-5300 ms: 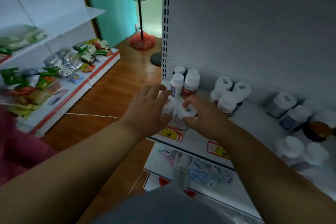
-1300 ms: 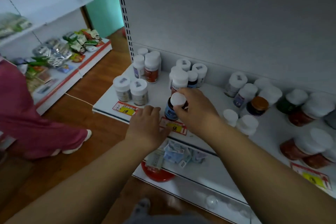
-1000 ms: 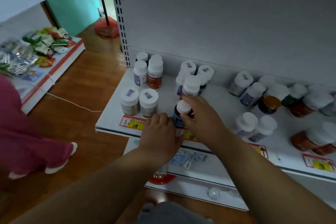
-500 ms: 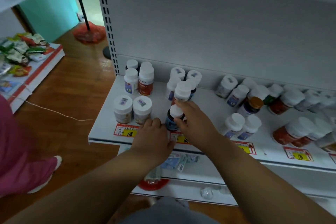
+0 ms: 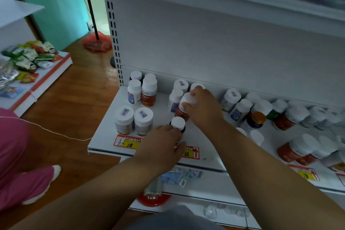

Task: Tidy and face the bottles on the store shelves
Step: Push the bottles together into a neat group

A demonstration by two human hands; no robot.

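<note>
- Left hand (image 5: 160,145) grips small dark white-capped bottle (image 5: 178,124); right hand (image 5: 202,107) grips red-labelled white-capped bottle (image 5: 183,110).
- Left clusters look tidied; right-side bottles (image 5: 291,117) lie jumbled, unfaced.

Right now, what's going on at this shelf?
A person is straightening bottles on a white store shelf. The left hand grips a small dark bottle with a white cap near the front edge, just behind the price tags. The right hand holds a red-labelled bottle by its white cap, one row further back. Other white-capped bottles stand in small groups on either side, some leaning on the right.
</note>
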